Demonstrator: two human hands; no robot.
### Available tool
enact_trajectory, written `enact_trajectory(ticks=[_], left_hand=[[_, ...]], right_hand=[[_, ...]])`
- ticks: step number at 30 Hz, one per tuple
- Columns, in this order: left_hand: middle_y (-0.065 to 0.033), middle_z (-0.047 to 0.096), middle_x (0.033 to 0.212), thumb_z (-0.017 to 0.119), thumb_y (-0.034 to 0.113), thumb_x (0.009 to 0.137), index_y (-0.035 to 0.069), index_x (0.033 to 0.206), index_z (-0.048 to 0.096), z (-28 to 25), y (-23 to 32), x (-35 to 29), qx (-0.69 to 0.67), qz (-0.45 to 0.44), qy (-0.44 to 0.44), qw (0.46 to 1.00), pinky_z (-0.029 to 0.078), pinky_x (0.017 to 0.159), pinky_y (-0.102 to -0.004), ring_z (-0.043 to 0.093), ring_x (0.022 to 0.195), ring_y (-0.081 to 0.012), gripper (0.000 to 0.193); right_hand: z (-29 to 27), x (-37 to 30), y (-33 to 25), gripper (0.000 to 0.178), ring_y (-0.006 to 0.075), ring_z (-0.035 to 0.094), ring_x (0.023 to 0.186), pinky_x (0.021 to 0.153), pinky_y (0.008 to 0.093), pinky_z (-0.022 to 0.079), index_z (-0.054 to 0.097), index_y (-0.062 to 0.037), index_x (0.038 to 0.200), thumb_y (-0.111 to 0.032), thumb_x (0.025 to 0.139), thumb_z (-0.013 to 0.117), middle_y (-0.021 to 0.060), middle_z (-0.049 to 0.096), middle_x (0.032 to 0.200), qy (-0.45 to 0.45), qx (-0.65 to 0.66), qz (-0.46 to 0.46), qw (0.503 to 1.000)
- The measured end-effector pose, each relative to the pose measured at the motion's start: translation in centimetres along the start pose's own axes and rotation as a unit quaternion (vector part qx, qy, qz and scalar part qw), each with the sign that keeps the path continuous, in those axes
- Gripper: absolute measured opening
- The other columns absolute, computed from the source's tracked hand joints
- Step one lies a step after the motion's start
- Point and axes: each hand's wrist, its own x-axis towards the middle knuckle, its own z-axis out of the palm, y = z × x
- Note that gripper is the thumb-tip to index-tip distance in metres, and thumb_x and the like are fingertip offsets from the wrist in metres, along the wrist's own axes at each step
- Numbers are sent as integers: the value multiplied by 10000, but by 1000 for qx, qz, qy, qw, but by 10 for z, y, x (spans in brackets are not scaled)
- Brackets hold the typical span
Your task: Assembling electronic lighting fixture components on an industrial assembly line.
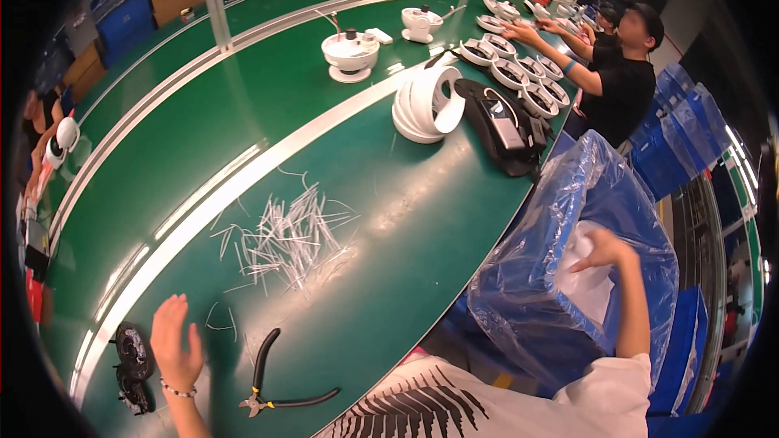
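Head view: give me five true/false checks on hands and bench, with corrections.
1. The cutters lie on the green bench with their handles spread. True.
2. The left hand grips the cutters. False: it is open and empty, to the left of them.
3. The white strips are stacked in a neat bundle. False: they lie in a loose, tangled pile.
4. The right hand is in the plastic-lined blue bin. True.
5. A dark two-lobed part lies left of the left hand. True.
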Motion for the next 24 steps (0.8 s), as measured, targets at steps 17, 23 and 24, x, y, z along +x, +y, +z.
enact_trajectory(ticks=[17, 23, 24], left_hand=[[-110, 604, 753, 506, -83, 658, -19, 940, 547, 32, -22, -54, -209, -70, 75, 973, 407, 439, -208, 538, 511, -144, 292], [-110, 605, 750, 507, -79, 661, -24, 923, 549, 32, -22, -55, -221, -78, 81, 969, 421, 445, -212, 550, 525, -149, 270], [-110, 605, 751, 506, -79, 662, -24, 920, 550, 32, -23, -55, -222, -78, 86, 968, 422, 446, -213, 551, 528, -149, 267]], right_hand=[[63, 97, -224, 365, 104, 335, 414, 658, 326, 409, 510, -38, 734, -400, 779, 529, -36, 319, 438, -14, 975, -187, 117], [66, 142, -205, 523, 203, 497, 919, 696, 371, 455, 378, -50, 1185, -390, 814, 522, 109, 498, 1036, 202, 932, -116, 277], [68, 144, -207, 623, 231, 482, 977, 749, 391, 446, 253, -39, 1247, -403, 816, 517, 134, 422, 1137, 239, 908, -65, 337]])
